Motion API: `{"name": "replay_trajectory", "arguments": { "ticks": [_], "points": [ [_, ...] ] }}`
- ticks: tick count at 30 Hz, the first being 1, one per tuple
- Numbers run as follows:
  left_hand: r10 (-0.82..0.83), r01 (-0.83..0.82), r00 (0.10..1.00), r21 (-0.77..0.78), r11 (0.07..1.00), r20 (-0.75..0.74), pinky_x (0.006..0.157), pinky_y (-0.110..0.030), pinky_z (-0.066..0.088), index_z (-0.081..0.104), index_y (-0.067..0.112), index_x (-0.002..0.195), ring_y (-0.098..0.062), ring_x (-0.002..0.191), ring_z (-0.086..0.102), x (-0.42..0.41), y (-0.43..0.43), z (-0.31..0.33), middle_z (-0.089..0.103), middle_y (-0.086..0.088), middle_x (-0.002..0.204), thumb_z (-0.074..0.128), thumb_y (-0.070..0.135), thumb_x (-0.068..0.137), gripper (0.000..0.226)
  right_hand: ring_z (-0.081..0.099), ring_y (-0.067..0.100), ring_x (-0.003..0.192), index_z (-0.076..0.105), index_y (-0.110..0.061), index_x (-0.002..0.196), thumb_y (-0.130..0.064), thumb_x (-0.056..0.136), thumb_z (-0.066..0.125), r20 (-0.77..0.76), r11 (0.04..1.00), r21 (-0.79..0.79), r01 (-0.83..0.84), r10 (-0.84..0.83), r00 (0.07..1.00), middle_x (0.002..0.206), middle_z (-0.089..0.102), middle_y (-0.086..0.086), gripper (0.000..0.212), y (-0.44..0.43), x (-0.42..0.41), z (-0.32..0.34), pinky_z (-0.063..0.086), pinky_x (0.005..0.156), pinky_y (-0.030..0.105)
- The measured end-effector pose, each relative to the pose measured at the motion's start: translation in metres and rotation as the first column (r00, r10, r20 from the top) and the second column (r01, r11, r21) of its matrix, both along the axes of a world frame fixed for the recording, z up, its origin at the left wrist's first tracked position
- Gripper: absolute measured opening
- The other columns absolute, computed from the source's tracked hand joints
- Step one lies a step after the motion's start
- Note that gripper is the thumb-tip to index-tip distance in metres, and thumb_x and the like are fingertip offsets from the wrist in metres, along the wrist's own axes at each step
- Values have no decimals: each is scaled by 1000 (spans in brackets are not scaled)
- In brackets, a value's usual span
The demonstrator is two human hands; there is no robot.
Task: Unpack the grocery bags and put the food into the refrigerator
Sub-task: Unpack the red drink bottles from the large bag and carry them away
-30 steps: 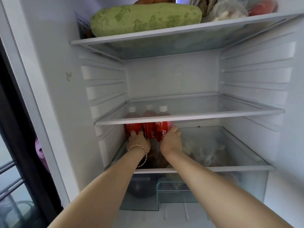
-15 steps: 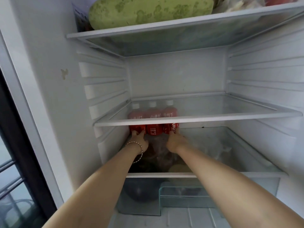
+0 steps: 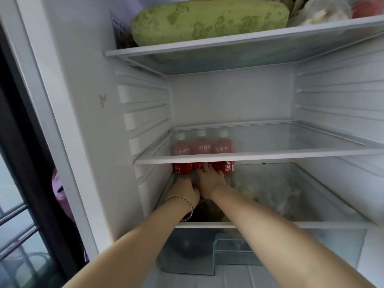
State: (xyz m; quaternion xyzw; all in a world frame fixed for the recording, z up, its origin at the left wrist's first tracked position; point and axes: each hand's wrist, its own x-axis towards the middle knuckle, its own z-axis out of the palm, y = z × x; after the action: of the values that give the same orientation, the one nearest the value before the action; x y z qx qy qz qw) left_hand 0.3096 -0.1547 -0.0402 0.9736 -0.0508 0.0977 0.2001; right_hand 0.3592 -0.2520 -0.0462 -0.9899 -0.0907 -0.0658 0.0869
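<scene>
Three red juice bottles (image 3: 201, 147) stand in a row at the far left of the lower shelf (image 3: 311, 224), caps showing through the middle glass shelf (image 3: 270, 155). Your right hand (image 3: 209, 179): grip wide, fingers straight against the middle and right bottles. Your left hand (image 3: 184, 189) sits just near of the left bottle; can't tell its grip. Green melon (image 3: 207, 21) lies on the top shelf (image 3: 228, 41).

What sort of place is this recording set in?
Probably a home kitchen, looking into an open refrigerator: glass shelves, three red juice bottles, a big green melon on top.
</scene>
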Motion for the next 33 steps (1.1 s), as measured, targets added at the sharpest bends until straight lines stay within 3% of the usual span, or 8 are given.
{"name": "replay_trajectory", "arguments": {
  "ticks": [2,4,8,15,21,24,27,33],
  "points": [
    [-5,7,999,37,999,-46,77,-24,41,54,7,120,-20,103,56,-14,7,2,55,-9,121,41,20,95,31,5,25,147,20,-17,150,-24,93,52,-52,1000,22,3,-2,999,159,1,9,66,5,-7,3,11,118,44],
    [-8,14,994,60,998,-113,75,-24,39,55,7,119,-21,105,55,-23,11,4,56,-10,121,40,22,96,31,25,26,141,33,-11,144,-16,95,47,-72,996,84,-9,15,997,154,23,12,51,2,-16,8,26,114,40],
    [-52,64,986,74,995,-161,84,-28,43,55,8,118,-23,106,55,-31,13,8,54,-12,123,42,20,94,30,60,22,98,61,-12,111,-11,95,44,-91,996,63,-58,63,994,112,61,9,23,-11,-34,12,49,81,29],
    [-20,5,997,210,978,72,89,-27,42,59,13,115,-25,109,55,-96,12,30,56,-8,123,43,20,93,28,62,20,86,68,-17,97,-18,94,45,-35,971,-29,-238,237,971,99,66,2,23,-19,-102,38,52,75,31],
    [279,-257,960,303,918,-30,77,-28,45,59,14,110,-28,102,59,-185,34,31,62,-6,112,42,28,92,28,61,26,93,68,-18,100,-19,91,47,-31,871,-75,-485,484,874,107,64,5,22,1,-167,50,49,75,33],
    [436,-395,891,264,880,-122,85,-35,50,59,10,109,-28,102,58,-238,64,13,60,-8,115,42,32,92,32,60,28,96,65,-15,100,-20,92,43,9,767,-136,-627,634,774,106,65,6,24,30,-215,44,46,74,31],
    [609,-559,768,254,789,-199,76,-32,48,59,11,101,-26,95,59,-307,93,-9,63,-7,109,43,31,91,28,61,28,94,65,-14,101,-20,91,43,-37,645,-131,-753,756,654,103,66,6,24,68,-273,31,51,80,36],
    [854,-844,431,204,495,-289,75,-30,45,62,11,104,-27,97,61,-491,133,-45,64,-7,110,46,25,88,27,59,25,101,62,-19,106,-24,94,43,-155,298,-150,-943,935,320,110,64,1,24,140,-415,5,46,78,34]
  ]
}}
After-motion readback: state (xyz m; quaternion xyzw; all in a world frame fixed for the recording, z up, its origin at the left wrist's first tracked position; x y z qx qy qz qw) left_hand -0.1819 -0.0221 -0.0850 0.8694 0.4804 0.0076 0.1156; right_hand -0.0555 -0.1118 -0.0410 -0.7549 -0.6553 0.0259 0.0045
